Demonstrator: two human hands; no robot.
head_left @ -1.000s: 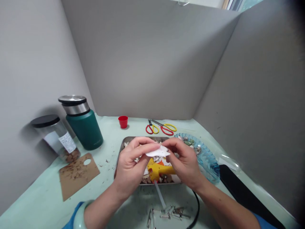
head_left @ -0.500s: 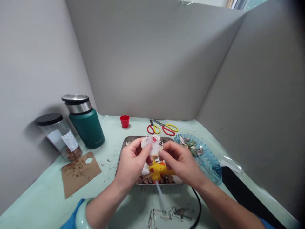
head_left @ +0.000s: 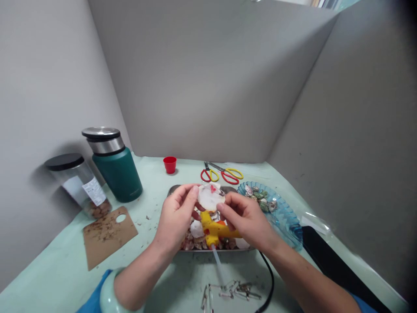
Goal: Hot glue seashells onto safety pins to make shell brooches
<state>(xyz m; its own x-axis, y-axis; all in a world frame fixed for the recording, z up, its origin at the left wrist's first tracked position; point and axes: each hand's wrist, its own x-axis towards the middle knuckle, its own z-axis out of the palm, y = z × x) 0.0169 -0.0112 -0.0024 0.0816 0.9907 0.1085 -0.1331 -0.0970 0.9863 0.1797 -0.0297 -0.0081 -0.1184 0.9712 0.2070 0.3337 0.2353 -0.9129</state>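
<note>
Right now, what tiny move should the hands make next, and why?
I'd maybe lift the white piece slightly: the right hand pinches its edge, the left hand is at its other side, and the yellow glue gun sits just below it in the picture.

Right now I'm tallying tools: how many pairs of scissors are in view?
2: beyond the metal tray, a smaller pair on the left and a larger pair on the right. Others could be hidden.

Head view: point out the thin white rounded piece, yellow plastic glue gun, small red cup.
Thin white rounded piece (head_left: 209,200), head view: middle of its facing side.
Yellow plastic glue gun (head_left: 213,228), head view: middle of its body.
Small red cup (head_left: 170,166), head view: outer side wall.
</note>
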